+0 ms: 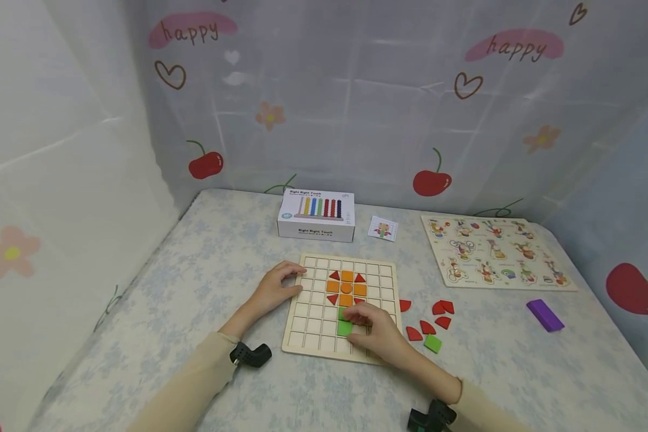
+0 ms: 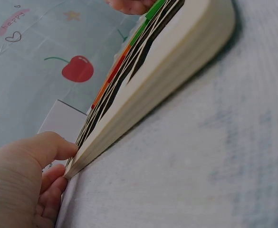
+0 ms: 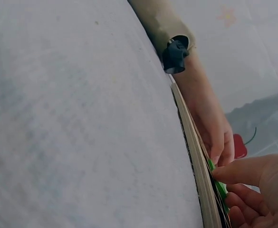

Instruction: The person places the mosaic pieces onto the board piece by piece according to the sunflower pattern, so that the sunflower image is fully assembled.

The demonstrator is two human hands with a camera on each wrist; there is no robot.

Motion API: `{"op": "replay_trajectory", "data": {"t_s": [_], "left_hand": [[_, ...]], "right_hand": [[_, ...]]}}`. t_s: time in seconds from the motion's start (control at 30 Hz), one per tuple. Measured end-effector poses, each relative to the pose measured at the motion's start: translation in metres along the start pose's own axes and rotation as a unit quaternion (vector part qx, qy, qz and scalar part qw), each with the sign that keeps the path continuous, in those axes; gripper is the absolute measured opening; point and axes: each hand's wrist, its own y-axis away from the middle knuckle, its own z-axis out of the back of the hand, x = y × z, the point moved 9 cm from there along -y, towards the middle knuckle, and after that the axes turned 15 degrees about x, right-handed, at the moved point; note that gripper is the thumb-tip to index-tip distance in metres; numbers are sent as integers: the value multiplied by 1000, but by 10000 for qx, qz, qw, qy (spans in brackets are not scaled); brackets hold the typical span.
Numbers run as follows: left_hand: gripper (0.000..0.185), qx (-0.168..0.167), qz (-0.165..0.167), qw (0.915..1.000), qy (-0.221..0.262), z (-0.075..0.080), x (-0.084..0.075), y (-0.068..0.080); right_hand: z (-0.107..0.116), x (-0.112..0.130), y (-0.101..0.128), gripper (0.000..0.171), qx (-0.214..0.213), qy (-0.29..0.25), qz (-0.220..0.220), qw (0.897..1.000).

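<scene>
A square wooden grid board (image 1: 309,327) lies on the table. My left hand (image 1: 274,287) rests at its left edge, thumb and fingertips touching the rim; in the left wrist view the thumb (image 2: 58,146) meets the board's side. Over the lower middle of the grid, my right hand (image 1: 380,330) has its thumb and bent fingertips around a green square (image 1: 344,328), partly covering another green square above it. Orange squares (image 1: 332,287) form a cross about an orange round piece (image 1: 346,288), with red triangles (image 1: 334,275) at its corners. In the right wrist view the right hand (image 3: 257,190) touches green at the board.
Right of the board lie several red quarter-round pieces (image 1: 413,333) and a loose green square (image 1: 433,344). Behind stand a white box (image 1: 315,230) and a small pattern card (image 1: 375,234). A picture puzzle board (image 1: 477,276) and a purple block (image 1: 545,315) lie farther right.
</scene>
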Motion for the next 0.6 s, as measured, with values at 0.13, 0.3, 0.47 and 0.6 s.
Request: {"op": "replay_trajectory", "data": {"t_s": [0.13, 0.3, 0.47, 0.6], "left_hand": [[33, -30, 20, 10000, -11, 0, -1, 0], [33, -16, 17, 10000, -16, 0, -1, 0], [33, -20, -42, 10000, -35, 0, -8, 1], [33, -32, 1, 10000, -70, 0, 0, -1]], "right_hand": [[2, 1, 1, 34, -90, 17, 59, 9999], [5, 0, 3, 33, -90, 59, 15, 9999], [18, -3, 11, 29, -234, 64, -246, 9994], [32, -8, 25, 28, -441, 41, -388, 9983]]}}
